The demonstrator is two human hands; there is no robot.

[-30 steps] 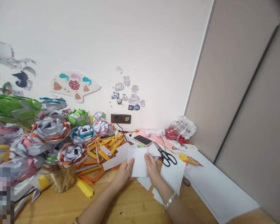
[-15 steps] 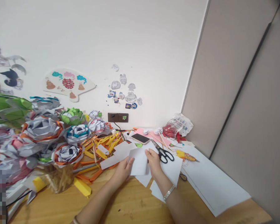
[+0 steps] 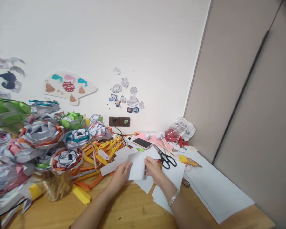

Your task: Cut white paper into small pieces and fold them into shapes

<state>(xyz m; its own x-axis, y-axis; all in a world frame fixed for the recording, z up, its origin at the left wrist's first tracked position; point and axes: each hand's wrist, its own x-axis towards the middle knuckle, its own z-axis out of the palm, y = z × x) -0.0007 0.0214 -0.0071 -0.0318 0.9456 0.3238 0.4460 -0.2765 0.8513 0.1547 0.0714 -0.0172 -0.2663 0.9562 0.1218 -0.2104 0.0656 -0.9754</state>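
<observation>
A white sheet of paper, bent over on itself, is held up between my two hands above the table. My left hand grips its left edge, the thumb lying on the near face. On the opposite edge, my right hand pinches the paper between thumb and fingers. Black-handled scissors lie just beyond my right hand, on white sheets. Behind the held paper rests a phone, its screen dark.
Folded paper flowers crowd the left side beside yellow and orange paper strips. To the right are a yellow pointed tool and a large white sheet stack. A plastic bag with red contents sits against the wall.
My hands and the held paper have shifted slightly left in view, as the whole scene has a little. The right fingers have moved along the paper's edge; both hands keep their grip.
</observation>
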